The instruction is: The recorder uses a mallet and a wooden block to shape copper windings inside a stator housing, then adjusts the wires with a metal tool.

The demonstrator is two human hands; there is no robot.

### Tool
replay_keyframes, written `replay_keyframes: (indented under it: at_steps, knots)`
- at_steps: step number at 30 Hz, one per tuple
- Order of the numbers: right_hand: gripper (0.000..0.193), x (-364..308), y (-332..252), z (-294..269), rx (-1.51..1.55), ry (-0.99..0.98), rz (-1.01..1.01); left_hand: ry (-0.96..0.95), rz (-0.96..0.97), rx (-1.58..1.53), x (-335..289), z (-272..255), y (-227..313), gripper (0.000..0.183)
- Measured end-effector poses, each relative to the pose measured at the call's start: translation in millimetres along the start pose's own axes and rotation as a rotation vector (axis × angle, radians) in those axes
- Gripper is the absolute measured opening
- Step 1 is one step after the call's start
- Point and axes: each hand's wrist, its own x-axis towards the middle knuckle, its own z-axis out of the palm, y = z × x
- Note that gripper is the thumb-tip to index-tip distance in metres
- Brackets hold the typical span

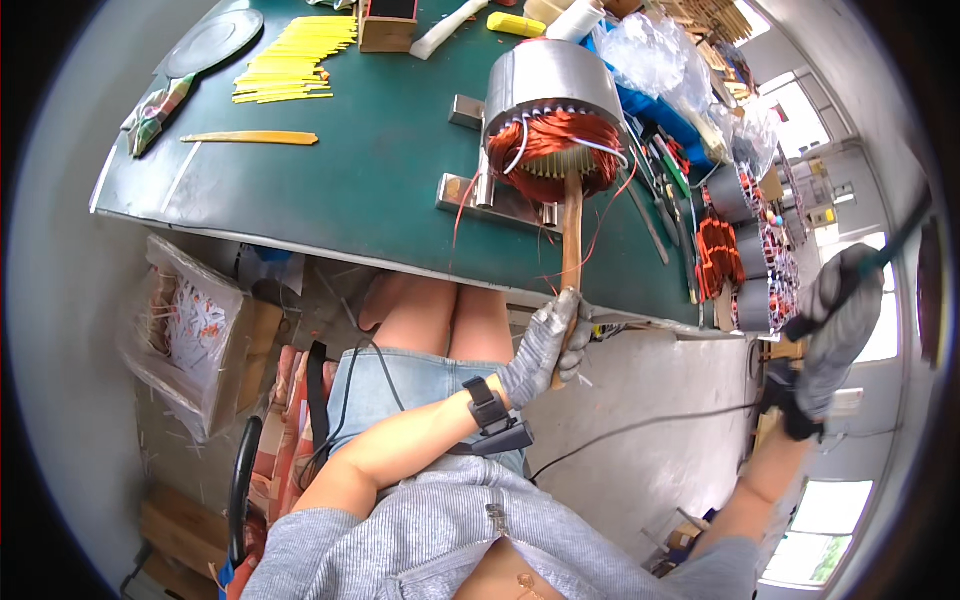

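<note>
A wooden rod [571, 235] runs into the copper-wound stator [552, 115] standing near the green table's [350, 170] front edge. The gloved left hand [545, 345] grips the rod's lower end; the gloved right hand [835, 325], raised well off the table edge, clenches a dark tool handle [895, 240]. A cardboard box [195, 330] of paper scraps sits below.

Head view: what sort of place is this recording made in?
Probably a motor-winding workshop: a stator with copper windings stands on a green workbench, more wound stators sit at its right end, and yellow strips lie behind.
</note>
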Motion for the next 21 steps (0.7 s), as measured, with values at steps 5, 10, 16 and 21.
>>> replay_keyframes:
  at_steps: [5, 10, 16, 21]
  knots:
    - [0.019, -71, 211, -35, -1.17, -0.008, -0.286, -0.057, -0.096, -0.046, 0, -9, 1, 0.047]
    - [0.014, -24, 92, -74, -1.681, -0.25, -0.644, 0.097, -0.014, 0.283, -27, 3, 16, 0.047]
    - [0.018, -53, 184, 30, -0.197, 0.048, -0.421, -0.043, -0.076, 0.14, -1, -39, 14, 0.047]
    - [0.017, -29, 139, 30, -1.222, -0.24, 0.088, 0.083, -0.046, 0.276, -24, -23, 43, 0.04]
